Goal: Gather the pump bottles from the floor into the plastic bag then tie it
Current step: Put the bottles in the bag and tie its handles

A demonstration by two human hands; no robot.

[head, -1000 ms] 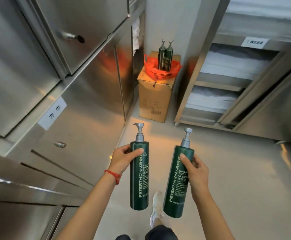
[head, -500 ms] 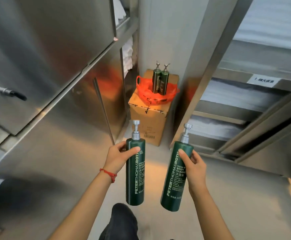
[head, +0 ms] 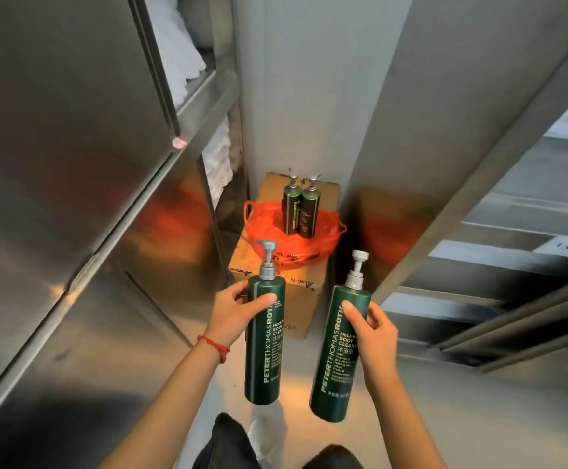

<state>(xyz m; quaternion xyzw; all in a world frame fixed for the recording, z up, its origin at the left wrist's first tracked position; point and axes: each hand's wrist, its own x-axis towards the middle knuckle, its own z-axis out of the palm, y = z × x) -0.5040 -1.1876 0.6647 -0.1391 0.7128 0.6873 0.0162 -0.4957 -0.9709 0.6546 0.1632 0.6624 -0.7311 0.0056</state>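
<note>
My left hand (head: 233,311) grips a tall dark green pump bottle (head: 264,353) near its shoulder, held upright. My right hand (head: 373,336) holds a second green pump bottle (head: 338,363), tilted slightly right. Ahead, an open red plastic bag (head: 265,228) lies on top of a cardboard box (head: 304,296). Two more green pump bottles (head: 299,211) stand upright side by side inside the bag.
Steel cabinet doors (head: 66,157) close in on the left, with folded white towels (head: 220,160) on shelves behind. A steel rack (head: 499,272) with linen stands on the right. The narrow grey floor (head: 461,411) runs between them; my legs and a white shoe (head: 260,438) show below.
I have walked closer to the box; it and the bag look larger and nearer. Both hands still hold their bottles, now raised slightly toward the bag.
</note>
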